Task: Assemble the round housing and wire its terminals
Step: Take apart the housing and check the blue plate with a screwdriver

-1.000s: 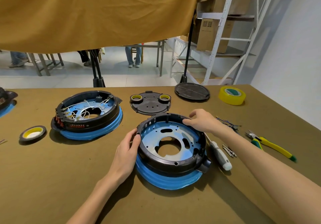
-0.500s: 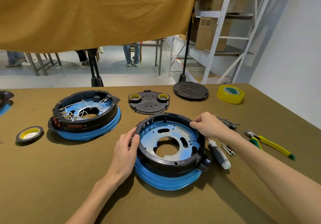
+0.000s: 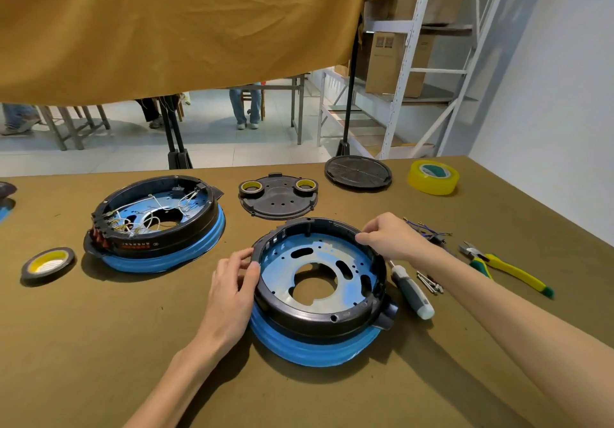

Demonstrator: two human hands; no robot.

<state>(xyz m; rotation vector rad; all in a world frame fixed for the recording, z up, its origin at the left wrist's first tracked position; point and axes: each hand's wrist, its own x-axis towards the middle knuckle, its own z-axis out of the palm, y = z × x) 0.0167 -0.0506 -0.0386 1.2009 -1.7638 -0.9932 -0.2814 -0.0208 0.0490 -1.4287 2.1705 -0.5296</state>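
Item: round housing (image 3: 320,289), black plastic ring seated on a blue base, perforated plate with a large central hole inside; lies near the front of the table (image 3: 99,344), unwired. Left hand (image 3: 232,289): thumb and fingers curled over the ring's left edge, gripping it. Right hand (image 3: 390,236): fingers pinching the far right rim. The 2 hands sit on opposite sides of the ring, well apart. Handling, as judged: rigid and light to moderate in weight, smooth moulded plastic that could slip; the rim is the sensible hold, with the thin tabs and upright posts inside likely to snap if levered. Just right of it: screwdriver (image 3: 412,291) with grey and white handle, a few loose screws (image 3: 430,283), then yellow-handled pliers (image 3: 501,270) further right. Behind the right hand: bundle of loose wires (image 3: 428,231), probably for the terminals. Left, mid-table: a second housing (image 3: 156,225), already wired, white leads and red connectors visible; black tape roll (image 3: 48,263) beside it. Further back: black cover plate (image 3: 278,196) carrying 2 small tape rolls, a round black lid (image 3: 358,172), and a yellow tape roll (image 3: 433,177) at the far right.
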